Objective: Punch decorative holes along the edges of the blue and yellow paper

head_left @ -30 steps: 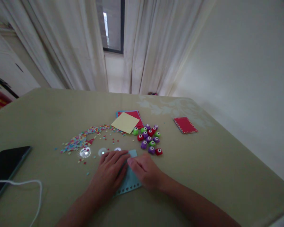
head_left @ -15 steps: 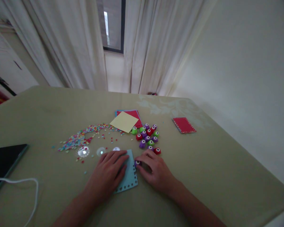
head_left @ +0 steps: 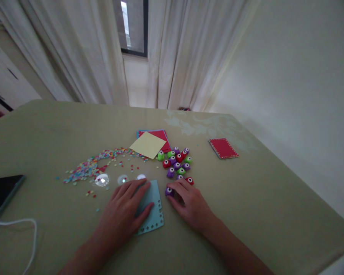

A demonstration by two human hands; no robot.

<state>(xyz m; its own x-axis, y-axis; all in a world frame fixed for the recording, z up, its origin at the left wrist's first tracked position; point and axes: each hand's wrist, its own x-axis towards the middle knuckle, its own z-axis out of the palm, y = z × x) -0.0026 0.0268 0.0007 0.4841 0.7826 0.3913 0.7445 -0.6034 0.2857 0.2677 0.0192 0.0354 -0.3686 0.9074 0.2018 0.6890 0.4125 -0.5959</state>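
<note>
A light-blue sheet of paper [head_left: 154,208] lies in front of me, small shapes cut along its right and lower edges. My left hand [head_left: 125,206] rests flat across its left part, fingers stretched and the thumb apart. Just right of the paper, my right hand [head_left: 190,202] pinches a small purple craft punch [head_left: 169,191] between thumb and fingers. The punch has a white eye-like top and sits a little apart from the paper's edge. Beyond the right hand lies a group of purple, green and red punches [head_left: 177,165].
Colourful confetti [head_left: 87,170] spreads at the left, near clear round discs [head_left: 102,180]. A yellow sheet [head_left: 148,145] overlaps red and blue papers [head_left: 163,134]. Another red sheet [head_left: 223,148] lies at the right. A dark tablet-like device [head_left: 4,191] and white cable [head_left: 34,236] are at far left.
The purple punch in my right hand has come away from the paper's right edge, leaving a gap. My left thumb has spread further from the fingers. The view has shifted slightly.
</note>
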